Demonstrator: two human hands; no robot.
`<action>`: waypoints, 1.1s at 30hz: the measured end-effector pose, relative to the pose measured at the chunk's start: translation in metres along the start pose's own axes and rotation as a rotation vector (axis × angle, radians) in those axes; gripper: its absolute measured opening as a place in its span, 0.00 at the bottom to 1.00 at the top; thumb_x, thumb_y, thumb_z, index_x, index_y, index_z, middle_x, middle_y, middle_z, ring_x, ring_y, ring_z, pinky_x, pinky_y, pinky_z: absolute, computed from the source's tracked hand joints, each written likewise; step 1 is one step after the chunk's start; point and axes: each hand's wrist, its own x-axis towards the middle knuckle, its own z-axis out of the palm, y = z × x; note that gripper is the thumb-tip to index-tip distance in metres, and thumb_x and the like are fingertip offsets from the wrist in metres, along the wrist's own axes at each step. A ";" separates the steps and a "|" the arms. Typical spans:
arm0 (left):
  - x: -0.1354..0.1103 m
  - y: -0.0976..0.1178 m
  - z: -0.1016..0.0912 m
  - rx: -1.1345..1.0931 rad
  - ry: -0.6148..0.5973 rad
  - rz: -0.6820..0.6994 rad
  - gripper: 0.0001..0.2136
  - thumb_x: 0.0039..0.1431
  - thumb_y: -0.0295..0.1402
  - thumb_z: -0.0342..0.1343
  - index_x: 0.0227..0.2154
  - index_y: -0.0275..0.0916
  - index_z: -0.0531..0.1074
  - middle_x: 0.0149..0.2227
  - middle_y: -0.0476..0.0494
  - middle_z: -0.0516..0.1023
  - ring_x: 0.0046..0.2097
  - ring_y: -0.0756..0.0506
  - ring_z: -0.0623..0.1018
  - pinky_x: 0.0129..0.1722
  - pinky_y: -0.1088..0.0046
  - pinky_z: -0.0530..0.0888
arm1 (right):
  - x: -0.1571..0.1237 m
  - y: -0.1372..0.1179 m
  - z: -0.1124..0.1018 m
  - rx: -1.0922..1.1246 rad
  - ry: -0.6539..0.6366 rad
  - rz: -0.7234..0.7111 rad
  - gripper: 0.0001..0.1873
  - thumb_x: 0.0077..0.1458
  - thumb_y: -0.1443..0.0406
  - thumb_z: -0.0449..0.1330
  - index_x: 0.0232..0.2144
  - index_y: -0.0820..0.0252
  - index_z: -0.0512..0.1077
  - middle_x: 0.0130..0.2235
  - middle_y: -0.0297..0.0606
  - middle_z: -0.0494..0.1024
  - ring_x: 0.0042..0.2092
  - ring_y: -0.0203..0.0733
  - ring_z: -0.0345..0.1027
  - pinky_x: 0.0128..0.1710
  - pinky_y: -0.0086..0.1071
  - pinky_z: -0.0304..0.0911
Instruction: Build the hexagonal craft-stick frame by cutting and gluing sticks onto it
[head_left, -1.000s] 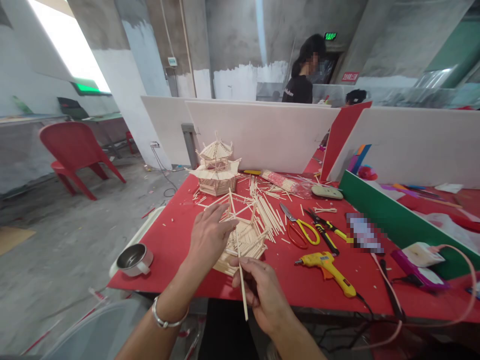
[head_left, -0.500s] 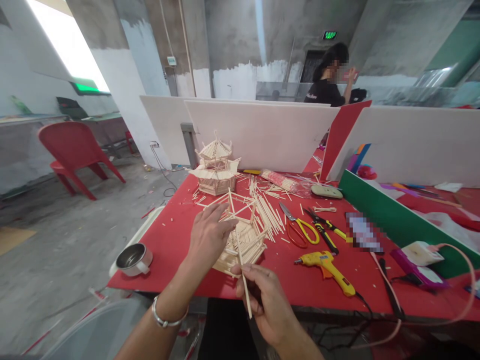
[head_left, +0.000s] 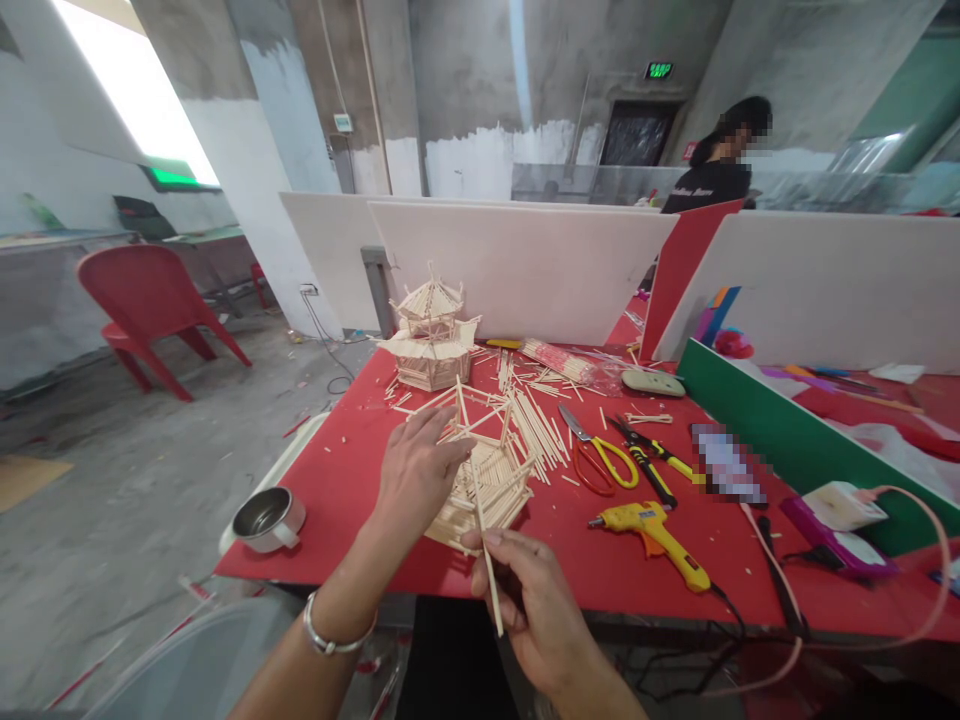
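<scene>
My left hand (head_left: 417, 467) rests with closed fingers on the frame of a half-built stick model (head_left: 489, 475) on the red table (head_left: 352, 470), gripping its upright sticks. My right hand (head_left: 529, 600) pinches a thin wooden stick (head_left: 488, 560) that leans up against the model's front edge. A finished stick pagoda (head_left: 432, 335) stands behind. Loose sticks (head_left: 536, 420) lie scattered between the two models.
Scissors (head_left: 596, 452), pliers (head_left: 652, 462) and a yellow glue gun (head_left: 656, 530) lie to the right. A metal cup (head_left: 268, 517) sits at the table's left edge. White partitions (head_left: 525, 265) stand behind; a person (head_left: 712, 170) walks beyond them. A red chair (head_left: 146, 300) is at the left.
My right hand has dropped slightly toward me with the stick. The person in the background has walked to the right. My left hand has stayed on the model.
</scene>
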 end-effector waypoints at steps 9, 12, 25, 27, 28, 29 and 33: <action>0.000 0.001 -0.001 0.002 0.021 0.005 0.09 0.60 0.32 0.57 0.38 0.50 0.82 0.55 0.41 0.76 0.56 0.33 0.73 0.47 0.52 0.73 | -0.001 -0.003 0.002 -0.004 0.004 0.004 0.22 0.42 0.54 0.67 0.31 0.69 0.78 0.18 0.34 0.72 0.15 0.22 0.47 0.14 0.21 0.37; 0.000 0.001 0.000 0.002 0.027 0.008 0.09 0.59 0.32 0.58 0.38 0.50 0.82 0.55 0.41 0.76 0.56 0.33 0.73 0.47 0.52 0.73 | -0.001 -0.002 0.002 -0.007 0.008 -0.003 0.22 0.42 0.53 0.67 0.31 0.69 0.78 0.18 0.34 0.72 0.15 0.22 0.47 0.15 0.21 0.37; 0.000 0.000 0.002 -0.002 0.020 0.001 0.09 0.59 0.32 0.58 0.39 0.50 0.82 0.55 0.41 0.76 0.56 0.34 0.73 0.48 0.52 0.72 | -0.002 -0.004 0.002 0.004 -0.003 -0.003 0.21 0.43 0.54 0.67 0.31 0.69 0.78 0.18 0.34 0.72 0.15 0.22 0.46 0.15 0.22 0.36; 0.000 -0.001 0.003 -0.003 0.021 0.006 0.09 0.59 0.32 0.58 0.39 0.51 0.82 0.55 0.41 0.76 0.56 0.34 0.73 0.48 0.52 0.72 | -0.002 -0.004 0.002 0.002 -0.004 0.000 0.21 0.43 0.53 0.67 0.31 0.69 0.78 0.18 0.34 0.72 0.15 0.22 0.46 0.15 0.22 0.36; 0.000 -0.001 0.003 -0.003 0.022 0.008 0.09 0.59 0.32 0.58 0.39 0.51 0.82 0.55 0.42 0.76 0.56 0.34 0.73 0.48 0.52 0.72 | -0.002 -0.004 0.002 0.001 -0.005 0.002 0.21 0.43 0.53 0.67 0.31 0.69 0.78 0.18 0.35 0.72 0.15 0.22 0.46 0.15 0.22 0.36; 0.000 -0.001 0.003 -0.004 0.024 0.010 0.09 0.59 0.32 0.58 0.39 0.51 0.82 0.55 0.42 0.76 0.56 0.34 0.73 0.48 0.52 0.72 | -0.002 -0.003 0.002 0.000 -0.007 0.002 0.21 0.44 0.54 0.67 0.31 0.69 0.78 0.18 0.35 0.73 0.15 0.22 0.46 0.15 0.22 0.36; 0.000 -0.001 0.003 0.002 0.035 0.014 0.09 0.59 0.32 0.58 0.38 0.50 0.82 0.54 0.41 0.76 0.55 0.33 0.73 0.47 0.52 0.73 | -0.002 0.000 -0.001 -0.007 -0.027 -0.005 0.20 0.47 0.54 0.65 0.31 0.69 0.78 0.18 0.36 0.73 0.15 0.23 0.47 0.15 0.22 0.36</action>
